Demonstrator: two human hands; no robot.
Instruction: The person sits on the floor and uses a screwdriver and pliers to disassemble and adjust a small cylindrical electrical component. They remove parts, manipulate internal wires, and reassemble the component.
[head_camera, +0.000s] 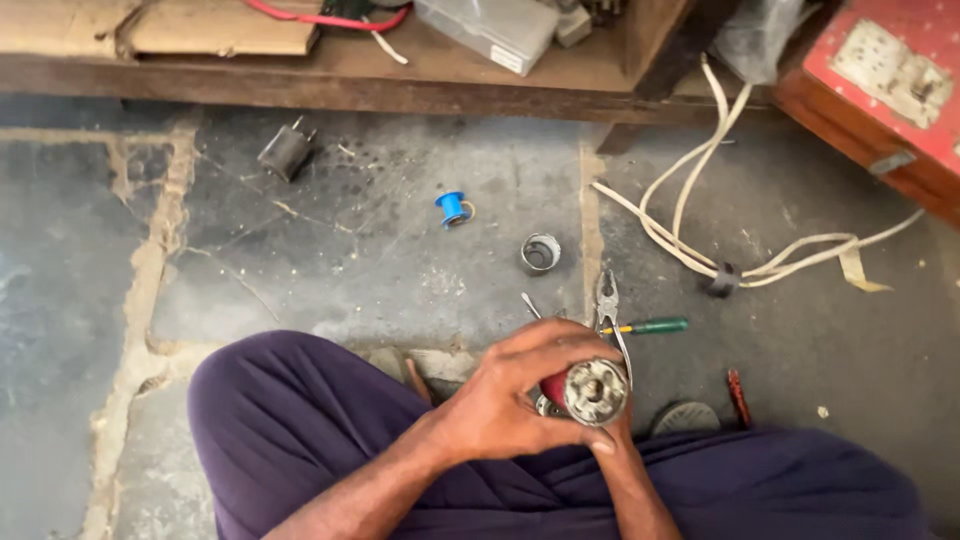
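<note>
The person sits on a cracked concrete floor (400, 250) with purple-clad knees (290, 420) drawn up, and holds a small motor armature (590, 392) — a cylindrical part with a red body and a metal end with a short shaft in its middle — just above the lap, its end face turned up toward the camera; the part is out of any housing and bare in the hands, so it looks as if stripping down is already done, though whether the work on it is repair or reassembly cannot be told. The left hand (505, 395) comes in from the lower left with the wrist bent, its fingers curled closed around the red body and the thumb lying along the lower edge of the metal end. The right hand (618, 428) is almost wholly hidden beneath the part; only the wrist and forearm show, so how far its fingers are closed cannot be told, though it seems to support the armature from below.

Loose on the floor just beyond lie pliers (606, 296), a green-handled screwdriver (650, 326), a metal ring-shaped sleeve (541, 253), a blue spool (452, 209) and, farther off, a dark cylindrical part (286, 152); white cables (700, 190) trail from the wooden bench (350, 85).
</note>
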